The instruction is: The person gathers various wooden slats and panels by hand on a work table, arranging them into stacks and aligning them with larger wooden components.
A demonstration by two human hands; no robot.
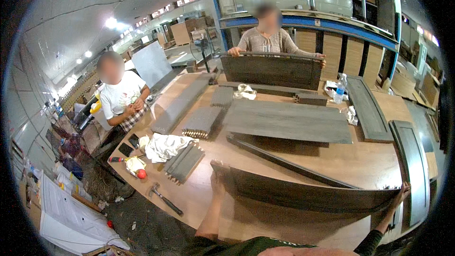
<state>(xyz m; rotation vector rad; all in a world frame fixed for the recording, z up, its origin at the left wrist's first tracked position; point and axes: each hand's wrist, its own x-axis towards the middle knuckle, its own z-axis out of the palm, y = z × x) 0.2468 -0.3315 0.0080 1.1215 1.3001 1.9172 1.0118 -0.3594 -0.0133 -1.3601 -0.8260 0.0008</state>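
Note:
Before me a long dark grey wooden panel [303, 194] stands on its long edge over the table. My left hand [218, 180] is closed on its left end, the fingers partly hidden behind the board. Its right end is in my right hand [404, 191], closed around the corner. Just beyond it a narrow dark rail [289, 163] lies slantwise on the tabletop. A wide flat grey panel [289, 121] rests farther back, raised above the table surface. To the right lie two framed panels, one near [411, 170] and one farther [367, 106].
Across the wooden table [204, 199] a co-worker holds a dark panel [272, 71] upright; another person stands at left. A hammer [164, 199], slat bundles [185, 162], white cloth [165, 147], a red-handled tool [116, 160] and a phone-like black slab [125, 149] lie left. A water bottle [340, 90] stands back right.

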